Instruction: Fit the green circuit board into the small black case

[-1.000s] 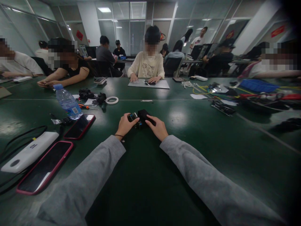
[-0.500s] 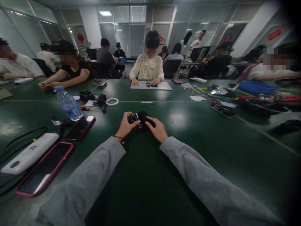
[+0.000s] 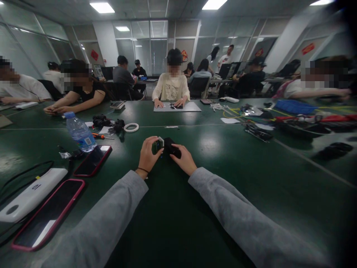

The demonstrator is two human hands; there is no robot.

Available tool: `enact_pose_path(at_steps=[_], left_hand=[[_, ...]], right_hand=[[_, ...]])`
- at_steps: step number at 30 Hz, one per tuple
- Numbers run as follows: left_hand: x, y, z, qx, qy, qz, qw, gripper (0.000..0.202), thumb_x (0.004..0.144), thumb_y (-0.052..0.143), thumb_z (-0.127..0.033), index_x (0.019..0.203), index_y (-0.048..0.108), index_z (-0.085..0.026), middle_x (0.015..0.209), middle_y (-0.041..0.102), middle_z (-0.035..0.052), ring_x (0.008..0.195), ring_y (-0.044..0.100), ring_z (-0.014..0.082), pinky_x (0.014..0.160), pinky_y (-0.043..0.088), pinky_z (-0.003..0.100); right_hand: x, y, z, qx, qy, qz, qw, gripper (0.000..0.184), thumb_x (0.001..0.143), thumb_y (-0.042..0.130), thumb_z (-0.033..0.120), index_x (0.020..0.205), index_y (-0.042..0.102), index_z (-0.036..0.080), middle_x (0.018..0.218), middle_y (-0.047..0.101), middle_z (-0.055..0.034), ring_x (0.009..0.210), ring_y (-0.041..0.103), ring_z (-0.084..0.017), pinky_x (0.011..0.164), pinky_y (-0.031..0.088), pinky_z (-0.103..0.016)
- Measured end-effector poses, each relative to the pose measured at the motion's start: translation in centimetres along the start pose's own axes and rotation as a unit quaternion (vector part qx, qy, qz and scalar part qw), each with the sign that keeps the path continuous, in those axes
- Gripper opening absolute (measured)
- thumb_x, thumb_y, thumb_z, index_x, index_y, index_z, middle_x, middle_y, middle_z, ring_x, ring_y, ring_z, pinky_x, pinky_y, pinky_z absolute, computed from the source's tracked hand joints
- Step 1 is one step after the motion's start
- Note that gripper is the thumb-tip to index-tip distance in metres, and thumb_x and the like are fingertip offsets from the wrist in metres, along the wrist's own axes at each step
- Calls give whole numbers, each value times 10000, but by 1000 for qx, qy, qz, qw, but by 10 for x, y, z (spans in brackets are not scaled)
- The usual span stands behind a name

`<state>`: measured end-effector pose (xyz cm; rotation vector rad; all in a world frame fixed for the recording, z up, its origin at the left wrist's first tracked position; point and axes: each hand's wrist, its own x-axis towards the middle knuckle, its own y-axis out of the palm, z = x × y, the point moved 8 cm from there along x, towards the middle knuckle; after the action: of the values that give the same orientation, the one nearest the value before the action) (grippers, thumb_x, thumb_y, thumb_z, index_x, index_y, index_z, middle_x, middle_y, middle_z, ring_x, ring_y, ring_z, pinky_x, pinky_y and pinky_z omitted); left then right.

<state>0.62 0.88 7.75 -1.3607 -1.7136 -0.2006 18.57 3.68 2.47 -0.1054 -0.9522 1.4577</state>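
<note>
A small green circuit board (image 3: 156, 146) with a pale edge and bits of blue is gripped between the thumb and fingers of my left hand (image 3: 148, 155). My right hand (image 3: 182, 158) is closed around a black box-like part (image 3: 170, 147), thumb at its near side. Both pieces are close together over the table's middle, the board on the left; whether they touch is hard to tell. My palms and fingers hide much of each piece.
On the left are a water bottle (image 3: 80, 132), two phones (image 3: 93, 160), a white power bank (image 3: 35, 193), an orange-handled screwdriver (image 3: 99, 136) and a tape roll (image 3: 131, 127). Cables and a blue bundle (image 3: 295, 107) lie at right. Across the green table (image 3: 212, 178), a person (image 3: 173, 85) sits facing me.
The circuit board has been turned more upright in my left hand. My right hand has tilted the black part, still held beside it. The camera view has tipped up slightly.
</note>
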Motion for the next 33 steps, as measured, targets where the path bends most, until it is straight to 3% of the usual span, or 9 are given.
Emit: enact_pose_path(at_steps=[4,8,12,15,18,22,25,28,33], left_hand=[[-1,3,0,-3,-12,-3,1000,553,781,646,-329,1281,433,-224,1320,483,115,1254,450,241,1067,351,413],[-4,7,16,-25,-84,6,996,724,720,706,-375,1342,366,-228,1233,556,102,1131,554,233,1001,411,394],[-8,15,35,-61,-158,39,985,724,646,763,-397,1268,434,-231,1086,627,77,966,633,233,898,469,390],[-10,14,52,-116,-213,4,970,652,610,787,-390,1153,475,-209,1014,648,65,920,646,216,881,481,387],[-13,15,75,-197,-275,-50,940,575,616,784,-384,1062,477,-190,991,656,72,896,655,191,871,496,380],[-16,18,96,-297,-339,-96,888,521,639,774,-388,1012,476,-181,1018,654,84,850,672,170,828,525,353],[-16,21,101,-370,-372,-93,846,496,667,760,-378,1025,473,-190,1071,650,81,831,683,160,778,542,329],[-15,23,102,-444,-394,-84,800,446,702,739,-349,1028,477,-193,1046,665,67,779,685,146,736,551,315],[-15,22,108,-517,-436,-65,734,310,793,624,-414,985,529,-190,1015,679,51,615,630,89,555,514,221]], right_hand=[[0,0,0,5,0,1,1000,454,792,614,249,1236,521,258,1168,536,-58,1056,550,-196,936,463,-383],[-1,-1,1,6,-2,1,1000,457,789,612,242,1236,520,253,1164,532,-60,1057,546,-196,947,457,-376],[-2,-1,2,4,1,1,1000,483,768,639,221,1237,527,238,1144,522,-65,1065,533,-195,964,448,-366],[-2,-2,1,-2,2,-7,1000,516,747,658,205,1246,530,231,1139,506,-71,1069,523,-198,976,441,-370],[1,-4,-7,10,18,-23,1000,499,757,657,260,1243,543,241,1108,522,-69,1044,533,-206,962,447,-387],[5,-9,-36,65,106,-71,990,391,828,555,375,1176,582,199,1069,575,-78,995,560,-210,920,461,-393],[7,-10,-49,76,142,-91,983,342,861,467,390,1081,618,177,1046,597,-89,977,567,-215,905,458,-391],[8,-12,-46,55,127,-95,986,343,879,420,406,1039,627,185,1042,597,-93,994,556,-225,919,439,-404],[7,-11,-35,-4,101,-77,992,462,864,455,530,1134,563,170,1093,573,-114,1046,513,-264,928,422,-468]])
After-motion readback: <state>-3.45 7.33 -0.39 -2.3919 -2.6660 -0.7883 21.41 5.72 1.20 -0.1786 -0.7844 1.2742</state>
